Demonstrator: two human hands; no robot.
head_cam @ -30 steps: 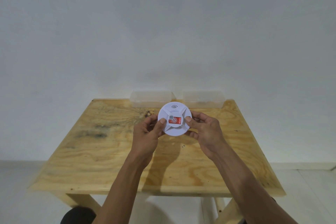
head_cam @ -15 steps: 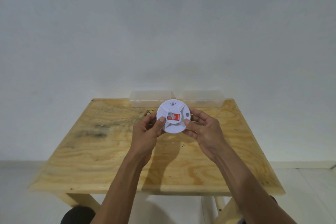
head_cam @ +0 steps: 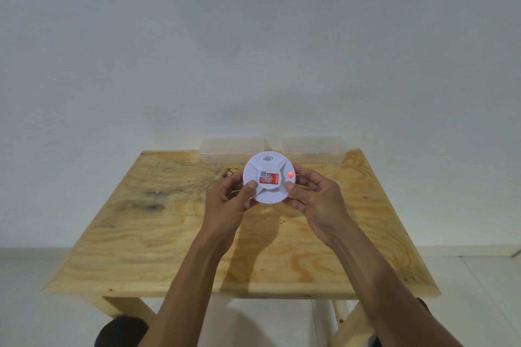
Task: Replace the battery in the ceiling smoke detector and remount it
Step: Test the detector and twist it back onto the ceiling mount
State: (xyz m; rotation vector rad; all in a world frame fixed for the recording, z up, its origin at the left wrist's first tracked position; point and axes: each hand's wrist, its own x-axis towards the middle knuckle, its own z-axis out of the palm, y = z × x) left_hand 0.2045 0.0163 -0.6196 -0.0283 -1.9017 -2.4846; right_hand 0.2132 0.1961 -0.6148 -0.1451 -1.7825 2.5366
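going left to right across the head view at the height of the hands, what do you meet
bare wooden table → left hand → smoke detector with its lit red light near its right edge → right hand → bare table again
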